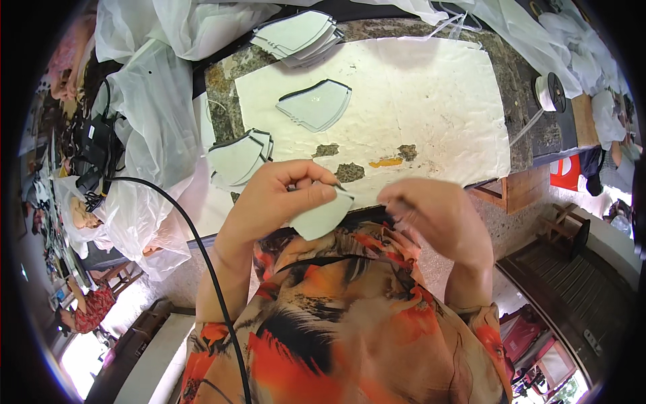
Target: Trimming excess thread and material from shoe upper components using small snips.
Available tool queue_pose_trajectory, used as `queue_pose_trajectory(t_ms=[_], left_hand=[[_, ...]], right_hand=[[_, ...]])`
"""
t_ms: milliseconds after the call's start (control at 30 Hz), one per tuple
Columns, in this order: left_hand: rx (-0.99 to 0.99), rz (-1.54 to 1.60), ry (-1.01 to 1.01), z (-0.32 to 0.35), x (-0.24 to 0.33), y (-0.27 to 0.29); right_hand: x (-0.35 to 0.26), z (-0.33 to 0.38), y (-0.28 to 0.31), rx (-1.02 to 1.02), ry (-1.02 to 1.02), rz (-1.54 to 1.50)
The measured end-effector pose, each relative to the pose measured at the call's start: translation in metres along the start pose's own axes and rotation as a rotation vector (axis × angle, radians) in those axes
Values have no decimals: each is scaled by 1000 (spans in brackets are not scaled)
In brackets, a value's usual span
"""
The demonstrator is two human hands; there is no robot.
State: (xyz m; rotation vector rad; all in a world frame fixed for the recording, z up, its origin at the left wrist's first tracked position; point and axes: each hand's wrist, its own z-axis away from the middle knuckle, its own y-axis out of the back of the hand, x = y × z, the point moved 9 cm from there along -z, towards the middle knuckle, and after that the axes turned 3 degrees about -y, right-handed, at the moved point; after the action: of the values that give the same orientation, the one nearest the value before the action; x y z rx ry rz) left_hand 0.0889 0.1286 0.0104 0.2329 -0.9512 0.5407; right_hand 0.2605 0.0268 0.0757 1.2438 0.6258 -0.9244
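My left hand (286, 198) is closed on a pale, fan-shaped cut piece (321, 217) with a dark upper edge, pinching it between thumb and fingers near the table's front edge. Just right of it, apart from the piece, hovers my right hand (431, 212). Its fingers are bent and smeared by motion, so what they hold, if anything, cannot be made out. Beyond my hands, a few similar dark-edged pieces (316, 106) lie together on a worn white sheet (431, 94). Left of them is another small fanned pile of pieces (239, 160).
A thicker stack of pale pieces (296, 37) sits at the table's far side. At the right stands a spool of white tape (550, 92). Clear plastic bags (151, 101) crowd the left. A black cable (192, 225) runs down past my left arm. Other people are at the left rim.
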Motion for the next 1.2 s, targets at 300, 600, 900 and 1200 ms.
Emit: queue_pose_trajectory(t_ms=[300, 600, 900, 1200], left_hand=[[94, 5, -27, 8, -4, 11], [135, 58, -24, 23, -10, 20], [109, 105, 36, 27, -22, 19], [173, 173, 14, 28, -29, 20]], right_hand=[[-30, 10, -14, -68, 287, 145], [11, -24, -51, -141, -130, 15], [-2, -36, -58, -205, -179, -65], [-1, -27, -68, -186, -48, -11]])
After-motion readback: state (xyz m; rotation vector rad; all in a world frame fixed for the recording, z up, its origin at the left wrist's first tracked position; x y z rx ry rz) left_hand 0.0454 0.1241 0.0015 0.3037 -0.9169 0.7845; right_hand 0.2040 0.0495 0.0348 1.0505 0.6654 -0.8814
